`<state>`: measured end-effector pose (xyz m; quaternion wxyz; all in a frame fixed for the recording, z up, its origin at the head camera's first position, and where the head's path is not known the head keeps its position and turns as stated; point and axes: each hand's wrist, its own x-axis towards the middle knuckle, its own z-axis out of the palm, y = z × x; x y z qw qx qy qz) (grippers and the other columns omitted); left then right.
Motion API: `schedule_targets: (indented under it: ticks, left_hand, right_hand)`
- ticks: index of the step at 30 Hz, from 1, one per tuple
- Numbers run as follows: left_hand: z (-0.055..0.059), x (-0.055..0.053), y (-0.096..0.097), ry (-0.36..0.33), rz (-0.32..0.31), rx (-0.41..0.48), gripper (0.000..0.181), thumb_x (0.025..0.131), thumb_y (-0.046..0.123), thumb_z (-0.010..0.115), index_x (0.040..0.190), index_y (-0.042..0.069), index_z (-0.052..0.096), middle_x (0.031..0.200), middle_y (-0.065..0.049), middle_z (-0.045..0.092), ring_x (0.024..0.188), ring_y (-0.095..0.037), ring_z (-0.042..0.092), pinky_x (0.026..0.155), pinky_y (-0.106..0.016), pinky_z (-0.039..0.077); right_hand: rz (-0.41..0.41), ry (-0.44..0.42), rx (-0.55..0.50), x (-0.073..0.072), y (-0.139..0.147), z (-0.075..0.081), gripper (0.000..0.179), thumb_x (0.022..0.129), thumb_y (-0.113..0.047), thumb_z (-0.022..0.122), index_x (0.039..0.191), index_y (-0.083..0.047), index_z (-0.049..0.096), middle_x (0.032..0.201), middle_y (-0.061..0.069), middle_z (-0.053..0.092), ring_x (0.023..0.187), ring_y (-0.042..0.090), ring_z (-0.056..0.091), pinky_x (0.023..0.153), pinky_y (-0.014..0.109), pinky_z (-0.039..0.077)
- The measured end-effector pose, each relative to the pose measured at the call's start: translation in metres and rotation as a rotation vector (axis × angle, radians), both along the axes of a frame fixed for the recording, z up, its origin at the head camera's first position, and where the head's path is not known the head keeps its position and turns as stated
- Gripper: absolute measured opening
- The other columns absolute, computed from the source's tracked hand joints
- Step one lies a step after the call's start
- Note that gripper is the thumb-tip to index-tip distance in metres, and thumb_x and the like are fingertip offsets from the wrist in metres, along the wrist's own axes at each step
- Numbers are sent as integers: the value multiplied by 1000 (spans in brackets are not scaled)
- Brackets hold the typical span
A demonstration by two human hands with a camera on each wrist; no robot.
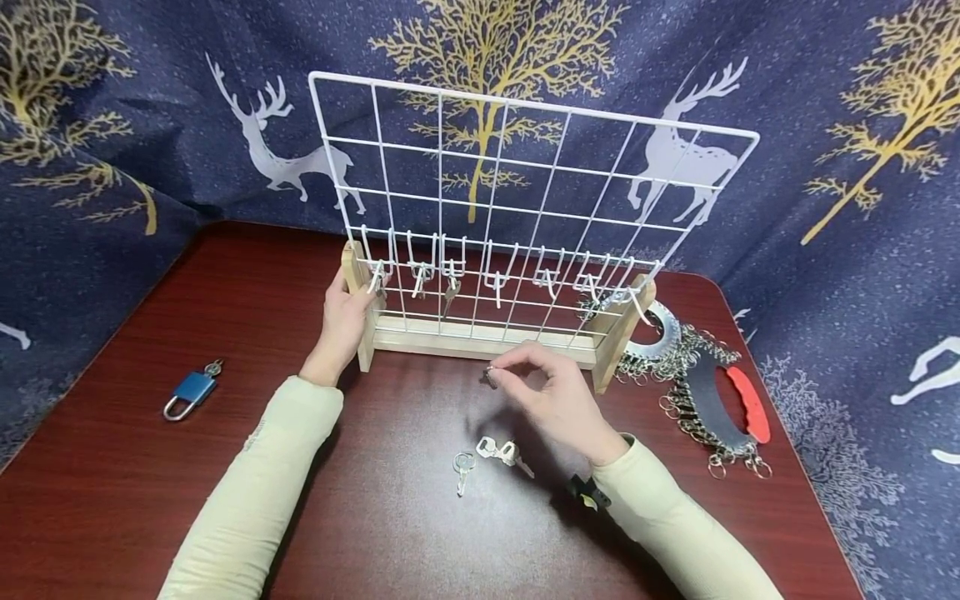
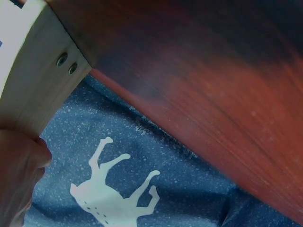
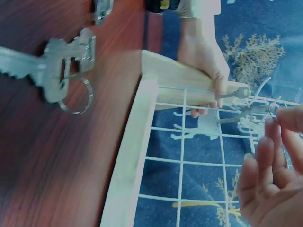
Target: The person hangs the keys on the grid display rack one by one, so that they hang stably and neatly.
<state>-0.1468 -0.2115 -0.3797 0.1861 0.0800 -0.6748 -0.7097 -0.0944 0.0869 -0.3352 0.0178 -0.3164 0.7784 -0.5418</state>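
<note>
My left hand (image 1: 343, 321) grips the left wooden upright (image 1: 365, 350) of a stand that carries a white wire grid (image 1: 495, 158). In the left wrist view its fingers lie along that wooden upright (image 2: 42, 71). In front of the rack, my right hand (image 1: 551, 392) pinches a key (image 1: 488, 378) by its ring between thumb and fingertips. The right wrist view shows the held key (image 3: 244, 115) overlapping the grid. White hooks (image 1: 497, 279) line the grid's lower part; keys (image 1: 452, 292) hang on the left ones. Several loose keys (image 1: 463, 475) lie below my right hand.
A blue padlock (image 1: 191, 393) with a key in it lies on the left of the dark red table (image 1: 112, 467). At the right lie a red-handled metal plate (image 1: 712, 400) and a round metal ring (image 1: 663, 329), both edged with small rings. A patterned cloth (image 1: 187, 125) hangs behind.
</note>
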Motion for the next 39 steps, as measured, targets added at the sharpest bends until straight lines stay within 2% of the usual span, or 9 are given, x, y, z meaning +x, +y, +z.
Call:
schedule_targets:
  ticks: [4,9,12,15,19,22,26,32,39]
  left_hand:
    - [0,0,0,3,0,11,25,95,8,59,120,9,53,102,0,58,86,-11,61,82,-39,54]
    - [1,-1,0,6,2,15,31,95,6,59,125,7,53,101,1,59,85,-16,61,80,-38,54]
    - [1,-1,-1,16,3,15,28,94,6,58,122,9,54,99,1,61,83,-15,61,78,-38,55]
    - [1,-2,-1,14,0,18,26,95,6,58,120,9,54,99,1,61,83,-14,61,78,-37,55]
    - [1,-1,0,-1,-8,15,32,94,6,57,126,7,52,103,-1,57,91,-18,60,83,-40,54]
    - [1,-1,0,0,-10,17,30,95,7,57,124,7,52,104,-2,57,92,-16,60,83,-42,53]
    - [0,-1,0,7,-7,22,22,95,7,58,116,11,54,103,-2,58,87,-10,61,81,-39,54]
    - [1,-1,0,27,3,31,16,94,4,58,107,12,55,98,-4,57,80,-12,60,76,-35,55]
    - [0,0,1,8,11,27,18,94,7,61,109,12,55,98,-3,57,81,-18,60,75,-34,55]
  right_hand:
    - [-45,-40,-35,6,-3,17,12,88,0,69,100,2,67,97,9,69,80,22,61,68,31,53]
    - [-81,-36,-96,-6,-2,0,13,89,-10,71,102,-6,69,95,3,70,89,17,63,81,31,54]
    - [-84,-60,-166,-12,-3,-7,14,89,-12,71,102,-7,70,94,4,70,86,20,64,77,33,56]
    - [-110,-68,-221,-13,-5,-6,13,89,-13,72,100,-6,69,93,5,70,81,20,65,72,31,57]
    - [-156,-55,-288,-14,-7,-4,13,88,-9,72,100,-2,69,93,7,70,76,20,65,69,28,56]
    - [-174,-55,-319,-16,-7,-2,13,88,-5,71,100,0,69,92,10,70,74,19,64,68,26,55]
    - [-196,-69,-330,-18,-9,2,14,88,-3,71,101,2,69,97,13,70,74,13,64,68,24,55]
    - [-227,-81,-339,-18,-13,6,16,87,-4,72,102,1,69,102,15,69,75,11,62,67,23,52]
    - [-257,-108,-347,-17,-17,12,18,88,-13,73,102,-1,70,100,12,71,77,14,64,72,26,53]
